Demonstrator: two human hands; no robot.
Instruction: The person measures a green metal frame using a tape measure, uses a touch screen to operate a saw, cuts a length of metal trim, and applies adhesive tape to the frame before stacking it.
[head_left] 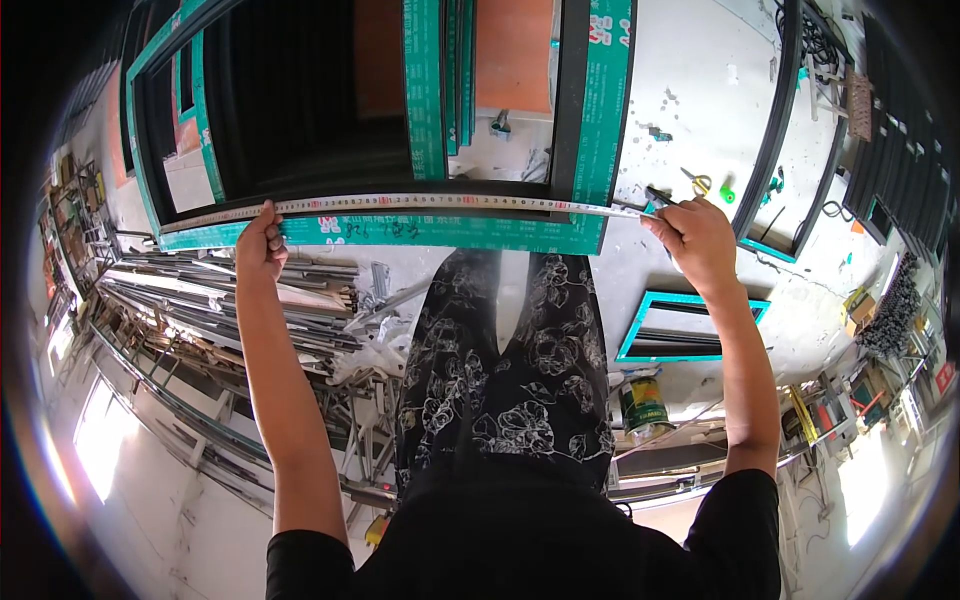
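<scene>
A white tape measure (430,200) is stretched nearly level along the near rail of a large dark window frame (600,130) covered in green protective film. My left hand (262,240) pinches the tape toward the left part of the rail, fingers curled and thumb on top. At the right, just past the frame's corner, my right hand (693,240) grips the tape's other end; the case, if it is there, is hidden by the palm. Dark handwriting (385,230) marks the green film below the tape.
Scissors (697,182) and a green tape roll (728,194) lie on the floor beyond my right hand. A small teal-edged frame (690,325) and a paint can (645,408) are nearer me. Long metal profiles (230,300) are stacked at left; another dark frame (785,130) lies at right.
</scene>
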